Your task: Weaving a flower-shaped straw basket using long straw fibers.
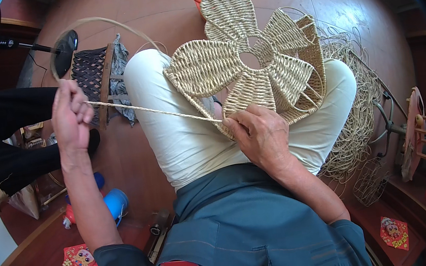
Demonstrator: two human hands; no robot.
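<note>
Reddish-brown floor (pixel 126 8) is being seen around a seated person's spread, pale-trousered lap (pixel 166 144); across the lap, a woven straw basket (pixel 231 67) with flower-like petals (pixel 245 94) is being supported; judging by the weave, only light weight is likely being borne, and a dry, fairly stiff, unslippery body is being offered; since the petals might be bent by hard pressing, a hold on the thick rim (pixel 194 103) is being advised; to the right, the floor is being covered by a loose, tangle-prone pile of cord (pixel 353 126); at the basket's near edge, a twisted strand (pixel 149 110) is being pinched by the closed right hand (pixel 260 135); by the left hand (pixel 71 116), closed and raised well apart at the left, the same strand is being held taut, a blurred tail being arched from the fist toward the left knee (pixel 145 64).
</note>
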